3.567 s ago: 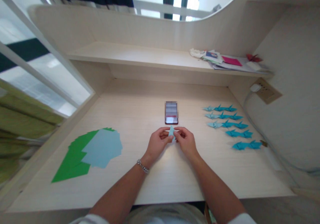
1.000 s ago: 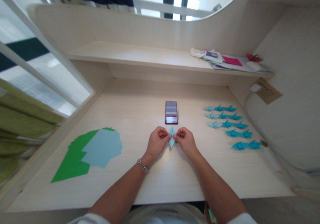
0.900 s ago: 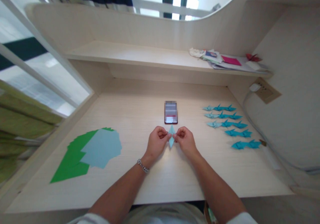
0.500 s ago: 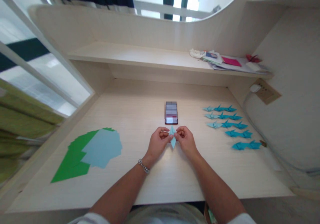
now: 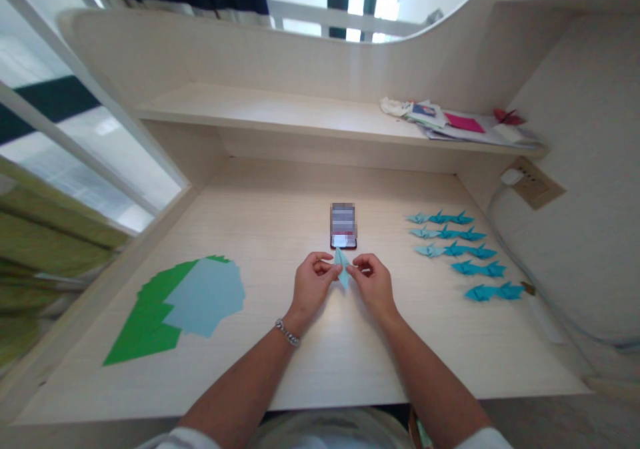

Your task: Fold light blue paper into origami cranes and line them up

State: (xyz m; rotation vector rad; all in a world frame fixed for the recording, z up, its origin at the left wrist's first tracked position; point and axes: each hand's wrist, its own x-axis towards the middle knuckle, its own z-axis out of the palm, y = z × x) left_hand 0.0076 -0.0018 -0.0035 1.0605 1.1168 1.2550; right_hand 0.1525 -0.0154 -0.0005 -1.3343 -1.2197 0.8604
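Between my two hands is a folded piece of light blue origami paper [image 5: 343, 267], a narrow diamond with its points toward and away from me. My left hand [image 5: 316, 278] pinches its left side between thumb and fingers. The right side is pinched by my right hand [image 5: 371, 278]. Just beyond the paper lies a phone [image 5: 343, 225] with a blurred screen. Folded blue paper cranes [image 5: 453, 234] lie in several rows at the right, some paler than others.
Fanned sheets of green paper [image 5: 145, 332] and light blue paper [image 5: 210, 299] lie on the desk [image 5: 280, 369] at the left. A shelf [image 5: 280, 112] at the back bears papers [image 5: 464, 123]. A cable [image 5: 530, 289] runs down the right wall from a socket [image 5: 534, 182].
The folded paper has tilted, its far tip shifting left and away from me, and its near tip moving up. My left hand has moved slightly with it.
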